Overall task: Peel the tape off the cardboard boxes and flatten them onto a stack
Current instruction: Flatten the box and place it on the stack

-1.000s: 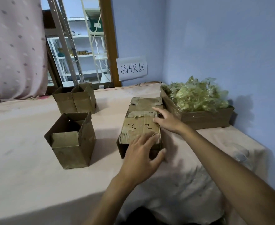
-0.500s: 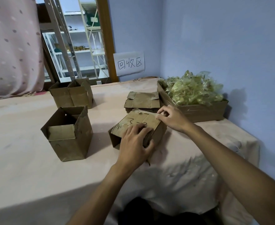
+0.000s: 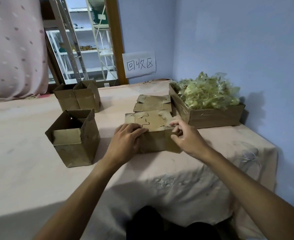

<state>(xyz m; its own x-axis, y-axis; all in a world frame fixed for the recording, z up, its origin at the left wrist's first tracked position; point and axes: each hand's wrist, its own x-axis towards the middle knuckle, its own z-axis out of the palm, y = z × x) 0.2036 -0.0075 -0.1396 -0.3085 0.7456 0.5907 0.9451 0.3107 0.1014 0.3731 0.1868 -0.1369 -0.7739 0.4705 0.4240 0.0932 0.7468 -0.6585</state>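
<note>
Moved since half a second ago: the taped box [image 3: 158, 141] sat cocked at an angle. Now it's squared up with a long side facing me, and both hands have slid along it.
Table [image 3: 30, 170]: pink cloth over it, and everything sits on this.
Tray [image 3: 212, 118]: cardboard, far right by the wall, heaped with peeled tape scraps [image 3: 210, 94].
Open boxes: one open box [image 3: 73, 144] near left and a pair of open boxes [image 3: 76, 99] behind it. All are upright, none flattened yet.
Taped box spot: flat on the table, roughly centre, just in front of the flat stack [image 3: 153, 104] and apart from the open ones.
Left hand [image 3: 127, 141]: clamped on the near left corner, fingers bent over the top edge, pinning the box down.
Right hand [image 3: 186, 137]: fingers curled at the right top edge, looks like it's picking at the tape. It's blurry there, so I can't tell if anything is actually pinched.
Tape strip [image 3: 167, 128]: glossy bit running over that right top edge.
Handling, my guess: light and probably empty, stiff along the edges, but the walls will buckle if squeezed. The cardboard looks worn, so the skin may tear off with the tape. I'd grab a lifted tape end and pull low along the seam while the other hand braces the corner.
</note>
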